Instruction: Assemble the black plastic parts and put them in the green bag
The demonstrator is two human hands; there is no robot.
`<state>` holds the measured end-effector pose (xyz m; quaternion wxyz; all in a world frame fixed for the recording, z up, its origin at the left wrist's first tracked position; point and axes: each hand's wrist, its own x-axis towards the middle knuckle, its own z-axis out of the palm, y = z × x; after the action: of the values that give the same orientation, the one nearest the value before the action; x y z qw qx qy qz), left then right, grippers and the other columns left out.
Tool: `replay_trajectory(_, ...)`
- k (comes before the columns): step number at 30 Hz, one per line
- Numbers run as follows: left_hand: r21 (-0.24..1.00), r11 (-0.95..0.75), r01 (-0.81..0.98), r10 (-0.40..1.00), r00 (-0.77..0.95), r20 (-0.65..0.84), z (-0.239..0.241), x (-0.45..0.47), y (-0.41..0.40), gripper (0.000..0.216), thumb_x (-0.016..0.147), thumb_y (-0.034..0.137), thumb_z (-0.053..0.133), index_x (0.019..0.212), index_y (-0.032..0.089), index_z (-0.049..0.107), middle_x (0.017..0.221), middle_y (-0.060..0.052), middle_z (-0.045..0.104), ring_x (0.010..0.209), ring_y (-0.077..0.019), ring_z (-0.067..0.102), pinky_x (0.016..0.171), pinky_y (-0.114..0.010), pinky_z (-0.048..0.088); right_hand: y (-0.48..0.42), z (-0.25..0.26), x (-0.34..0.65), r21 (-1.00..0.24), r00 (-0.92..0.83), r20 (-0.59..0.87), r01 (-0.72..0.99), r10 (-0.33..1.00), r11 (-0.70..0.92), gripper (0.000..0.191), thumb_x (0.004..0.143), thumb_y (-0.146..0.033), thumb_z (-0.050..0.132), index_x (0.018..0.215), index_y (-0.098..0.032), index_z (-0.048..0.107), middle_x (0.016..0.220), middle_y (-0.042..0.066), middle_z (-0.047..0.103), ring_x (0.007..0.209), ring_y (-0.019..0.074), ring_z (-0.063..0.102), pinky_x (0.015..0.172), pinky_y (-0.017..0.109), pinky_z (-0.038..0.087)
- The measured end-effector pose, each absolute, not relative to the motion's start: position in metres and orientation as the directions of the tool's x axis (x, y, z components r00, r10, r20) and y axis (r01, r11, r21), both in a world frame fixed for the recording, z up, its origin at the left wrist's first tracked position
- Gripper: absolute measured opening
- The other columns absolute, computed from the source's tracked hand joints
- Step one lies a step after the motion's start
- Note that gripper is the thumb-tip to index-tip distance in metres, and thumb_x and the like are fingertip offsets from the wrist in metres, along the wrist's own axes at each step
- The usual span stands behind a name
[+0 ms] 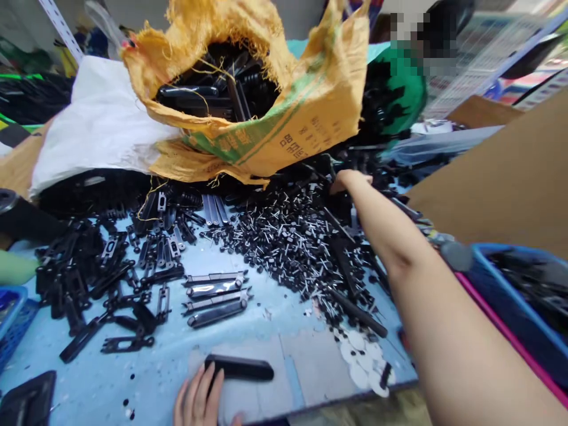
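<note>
Near the front edge, a long black plastic piece with rounded ends (pixel 242 367) lies on grey sheeting. My left hand (pixel 199 393) rests at its left end, fingers stretched out flat and fingertips touching it; the thumb is apart from the piece. My right hand (pixel 350 179) reaches far forward over dark parts at the back right of the heap. Its fingers point down and are mostly hidden, so what they touch does not show. In front of it spreads a heap of small black parts with silver pins (pixel 284 236). Several metal-and-black handle assemblies (pixel 217 299) lie in a row at mid-table.
A yellow woven sack (pixel 319 118) full of black parts stands at the back, beside a white sack (pixel 102 112). Black slotted parts (pixel 75 266) pile up on the left. A blue basket (pixel 483 254) and cardboard (pixel 497 183) border the right. White discs (pixel 357 340) lie near the front edge.
</note>
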<state>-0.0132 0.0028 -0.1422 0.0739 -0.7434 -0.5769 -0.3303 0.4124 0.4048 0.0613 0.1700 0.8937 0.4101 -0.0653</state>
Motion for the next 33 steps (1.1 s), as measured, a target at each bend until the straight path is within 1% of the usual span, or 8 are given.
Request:
replay_trajectory(10,0.219,-0.555,0.803,0.729,0.342,0.593,-0.09,-0.017,0.011,0.045,0.083,0.027,0.054,0.126,0.018,0.049,0.12,-0.014,0.058,0.118,-0.0297,0.048,0.105,-0.053,0.024,0.248,0.081,0.371,0.138,0.183,-0.419,0.981,0.889,-0.137,0.049,0.067,-0.017,0.063,0.116,-0.014,0.06,0.113,0.012,0.062,0.095,0.0222,0.06,0.082,0.029,0.046)
replay_trajectory(14,0.182,-0.717,0.673,0.693,0.66,0.29,-0.067,-0.001,0.031,0.035,0.086,0.018,0.046,0.121,0.02,0.053,0.115,-0.011,0.061,0.11,-0.0254,0.053,0.1,-0.049,0.033,0.209,0.101,0.364,0.162,0.083,-0.263,0.986,0.961,-0.041,0.057,0.073,-0.024,0.062,0.128,-0.018,0.049,0.139,0.013,0.04,0.111,0.0248,0.053,0.091,0.031,0.041)
replay_trajectory(18,0.222,-0.686,0.693,0.723,0.684,0.098,-0.066,0.001,0.044,0.036,0.087,0.009,0.038,0.118,0.016,0.055,0.099,-0.01,0.064,0.091,-0.0232,0.059,0.081,-0.039,0.045,0.163,0.11,0.339,0.243,-0.041,-0.142,0.967,0.989,0.075,0.036,0.082,-0.033,0.056,0.113,-0.016,0.06,0.113,0.014,0.06,0.105,0.0292,0.054,0.089,0.041,0.039)
replay_trajectory(20,0.315,-0.618,0.72,0.78,0.613,0.13,-0.066,-0.001,0.04,0.034,0.089,0.013,0.037,0.117,0.016,0.055,0.103,-0.012,0.063,0.099,-0.0253,0.057,0.086,-0.042,0.043,0.132,0.105,0.318,0.156,-0.168,-0.026,0.973,0.985,0.17,0.033,0.083,-0.041,0.054,0.101,-0.015,0.064,0.106,0.014,0.062,0.107,0.0303,0.051,0.09,0.043,0.037)
replay_trajectory(23,0.673,-0.442,0.593,0.878,0.439,0.191,-0.054,0.007,0.027,0.037,0.09,0.03,0.042,0.125,0.018,0.049,0.118,-0.013,0.057,0.112,-0.0264,0.052,0.094,-0.045,0.039,0.084,0.081,0.272,-0.305,-0.281,0.174,0.896,0.944,0.323,0.049,0.085,-0.057,0.043,0.103,-0.017,0.064,0.108,0.013,0.061,0.104,0.025,0.052,0.087,0.038,0.041)
replay_trajectory(27,0.994,0.09,-0.059,0.93,0.362,-0.063,-0.025,0.031,0.012,0.054,0.089,0.052,0.036,0.131,0.019,0.042,0.11,-0.011,0.061,0.082,-0.0186,0.065,0.071,-0.034,0.051,0.027,0.027,0.208,-0.821,-0.187,0.304,0.447,0.934,0.356,0.062,0.092,-0.058,0.012,0.125,-0.023,0.051,0.118,0.008,0.059,0.1,0.018,0.057,0.082,0.033,0.047)
replay_trajectory(30,0.931,0.303,-0.204,0.933,0.262,-0.247,-0.013,0.034,0.01,0.052,0.076,0.051,0.058,0.111,0.013,0.056,0.083,-0.006,0.065,0.052,-0.0105,0.059,0.049,-0.022,0.044,-0.009,0.001,0.186,-0.832,-0.242,0.145,0.494,0.959,0.251,0.057,0.092,-0.057,0.019,0.117,-0.024,0.058,0.103,0.007,0.066,0.09,0.0194,0.061,0.074,0.033,0.049)
replay_trajectory(33,0.939,0.342,-0.03,0.926,0.18,-0.331,-0.016,0.023,0.008,0.04,0.072,0.045,0.064,0.093,0.011,0.062,0.06,-0.001,0.06,0.041,-0.0083,0.05,0.039,-0.019,0.035,-0.035,-0.002,0.192,-0.612,-0.499,0.098,0.652,0.861,0.447,0.04,0.088,-0.053,0.04,0.107,-0.026,0.064,0.096,0.008,0.068,0.091,0.0228,0.06,0.08,0.037,0.046)
